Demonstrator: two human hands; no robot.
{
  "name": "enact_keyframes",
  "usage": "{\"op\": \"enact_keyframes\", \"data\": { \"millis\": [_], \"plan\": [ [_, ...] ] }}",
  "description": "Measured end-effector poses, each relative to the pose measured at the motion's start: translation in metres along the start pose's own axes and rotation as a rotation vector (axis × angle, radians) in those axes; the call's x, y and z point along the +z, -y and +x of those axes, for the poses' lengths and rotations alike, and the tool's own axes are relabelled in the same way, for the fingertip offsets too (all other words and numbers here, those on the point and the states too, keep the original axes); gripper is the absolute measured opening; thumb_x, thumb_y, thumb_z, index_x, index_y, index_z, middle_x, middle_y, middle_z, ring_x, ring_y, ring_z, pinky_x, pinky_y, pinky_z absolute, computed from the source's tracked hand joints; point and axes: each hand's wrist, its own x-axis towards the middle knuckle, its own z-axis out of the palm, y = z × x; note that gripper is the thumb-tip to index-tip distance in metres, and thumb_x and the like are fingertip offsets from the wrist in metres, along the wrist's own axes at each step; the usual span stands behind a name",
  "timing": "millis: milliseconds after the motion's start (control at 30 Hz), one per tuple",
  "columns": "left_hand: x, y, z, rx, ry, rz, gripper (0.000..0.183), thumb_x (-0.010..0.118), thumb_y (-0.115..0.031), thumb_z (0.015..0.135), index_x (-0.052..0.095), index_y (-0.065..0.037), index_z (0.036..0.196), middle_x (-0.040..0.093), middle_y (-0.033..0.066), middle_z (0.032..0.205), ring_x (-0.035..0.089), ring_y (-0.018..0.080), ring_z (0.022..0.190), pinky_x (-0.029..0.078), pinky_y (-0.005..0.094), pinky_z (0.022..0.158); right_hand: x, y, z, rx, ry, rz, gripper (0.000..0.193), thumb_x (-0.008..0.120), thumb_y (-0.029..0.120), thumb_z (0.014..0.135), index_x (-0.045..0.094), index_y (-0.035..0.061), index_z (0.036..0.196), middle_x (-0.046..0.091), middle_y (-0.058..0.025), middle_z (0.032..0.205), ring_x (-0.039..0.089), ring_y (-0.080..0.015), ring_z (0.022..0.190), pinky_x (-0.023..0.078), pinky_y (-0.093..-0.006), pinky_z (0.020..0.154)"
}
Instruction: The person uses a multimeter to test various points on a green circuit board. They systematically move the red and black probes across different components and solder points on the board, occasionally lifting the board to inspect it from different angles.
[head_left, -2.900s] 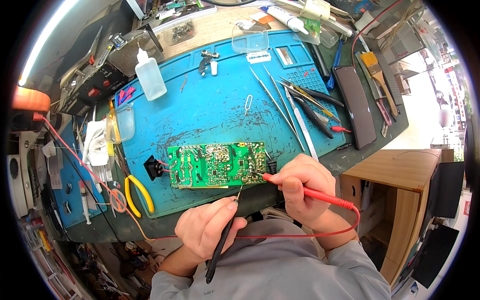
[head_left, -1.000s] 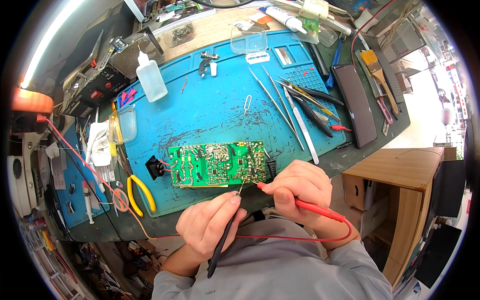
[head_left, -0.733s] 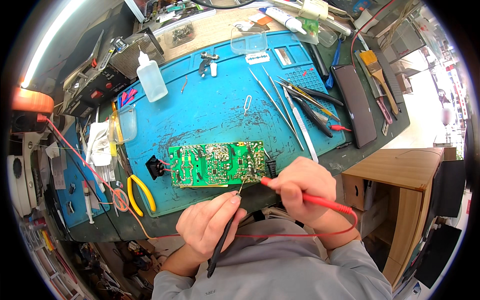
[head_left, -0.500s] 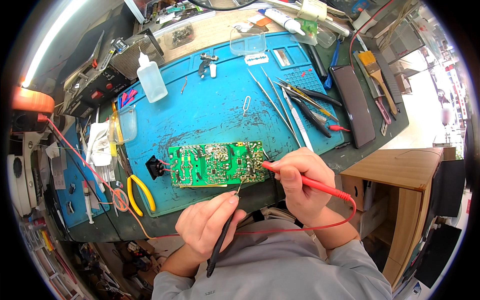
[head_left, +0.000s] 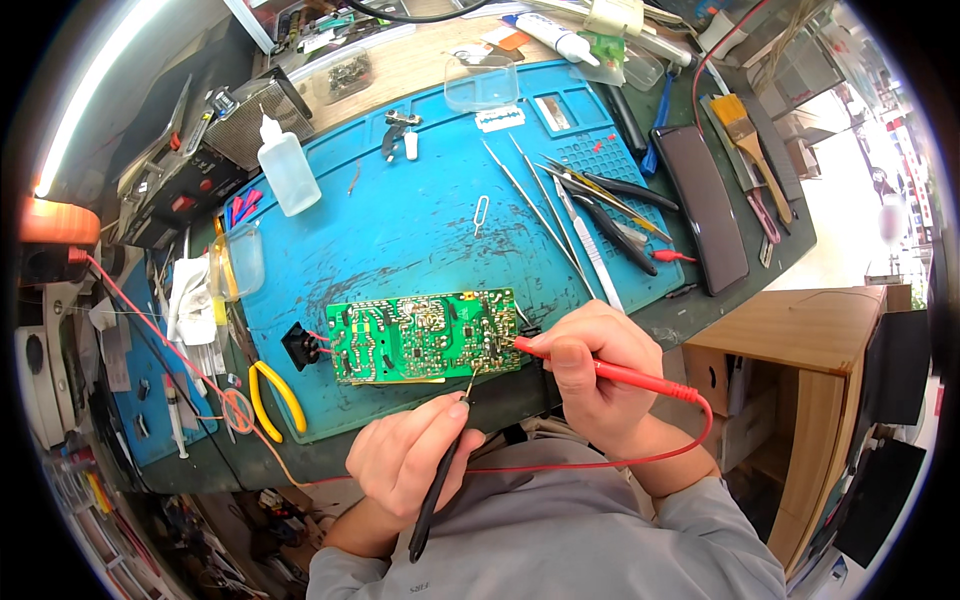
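Observation:
A green circuit board [head_left: 425, 338] lies near the front edge of the blue work mat [head_left: 390, 230], its soldered side up. My left hand [head_left: 405, 452] is closed round a black test probe [head_left: 436, 495], whose thin metal tip meets the board's lower edge, right of the middle. In my right hand [head_left: 603, 375] is a red test probe [head_left: 640, 375], its tip at the board's right end; whether it touches a solder point I cannot tell. Its red lead loops down across my front. Short wires join a black socket [head_left: 299, 346] to the board's left end.
Yellow-handled pliers [head_left: 277, 400] lie left of the board. Tweezers [head_left: 540, 210], black-handled pliers [head_left: 620, 235] and a dark phone [head_left: 700, 205] are at the right. A white squeeze bottle [head_left: 288, 170] and a clear tray [head_left: 480, 84] stand farther back. A wooden cabinet [head_left: 780, 330] stands right.
The whole bench view has shifted slightly, with most things a little farther left. Both probes remain in my hands, tips still at nearly the same places on the board.

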Motion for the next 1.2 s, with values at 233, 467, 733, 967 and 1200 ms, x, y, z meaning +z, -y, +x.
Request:
{"op": "enact_keyframes", "data": {
  "millis": [233, 467, 733, 967, 1200],
  "plan": [
    [-0.001, -0.003, 0.001, -0.022, 0.025, -0.009, 0.025, 0.074, -0.016, 0.096, 0.066, 0.000, 0.113, 0.075, 0.0170, 0.095, 0.072, 0.0278, 0.074, 0.054, 0.0330, 0.060, 0.002, -0.003, 0.000, -0.039, -0.031, 0.001, 0.012, 0.076, 0.010, 0.094, 0.073, 0.0030, 0.085, 0.068, -0.0063, 0.072, 0.062, -0.0195, 0.061, 0.048, -0.0302, 0.055],
    [-0.001, -0.003, -0.001, -0.038, 0.025, -0.004, 0.026, 0.073, -0.019, 0.098, 0.066, -0.001, 0.114, 0.076, 0.0158, 0.095, 0.073, 0.0278, 0.076, 0.055, 0.0338, 0.062, 0.002, -0.004, 0.001, -0.048, -0.035, -0.011, 0.011, 0.077, 0.008, 0.092, 0.072, 0.0033, 0.084, 0.068, -0.0062, 0.072, 0.063, -0.0198, 0.061, 0.048, -0.0304, 0.055],
    [-0.003, -0.005, -0.001, -0.046, 0.042, 0.008, 0.027, 0.074, -0.018, 0.097, 0.064, -0.002, 0.117, 0.076, 0.0153, 0.097, 0.073, 0.0279, 0.078, 0.055, 0.0338, 0.063, 0.002, -0.003, 0.000, -0.044, -0.032, -0.016, 0.010, 0.078, 0.008, 0.091, 0.072, 0.0032, 0.084, 0.069, -0.0062, 0.073, 0.063, -0.0198, 0.062, 0.048, -0.0303, 0.055],
    [-0.007, -0.008, 0.002, -0.124, 0.060, -0.069, 0.026, 0.076, -0.007, 0.093, 0.065, -0.003, 0.116, 0.074, 0.0172, 0.101, 0.073, 0.0289, 0.082, 0.057, 0.0345, 0.068, 0.001, -0.004, 0.003, -0.099, -0.057, -0.011, 0.010, 0.077, 0.010, 0.093, 0.073, 0.0020, 0.089, 0.070, -0.0070, 0.076, 0.064, -0.0204, 0.063, 0.050, -0.0304, 0.057],
    [-0.008, -0.021, 0.016, -0.332, -0.004, -0.265, 0.025, 0.081, -0.007, 0.087, 0.072, 0.001, 0.109, 0.073, 0.0191, 0.100, 0.074, 0.0288, 0.083, 0.060, 0.0338, 0.072, 0.001, -0.002, 0.001, -0.045, -0.050, 0.030, 0.013, 0.072, 0.013, 0.097, 0.072, 0.0001, 0.094, 0.071, -0.0092, 0.078, 0.064, -0.0201, 0.063, 0.049, -0.0300, 0.057]
  ]
}}
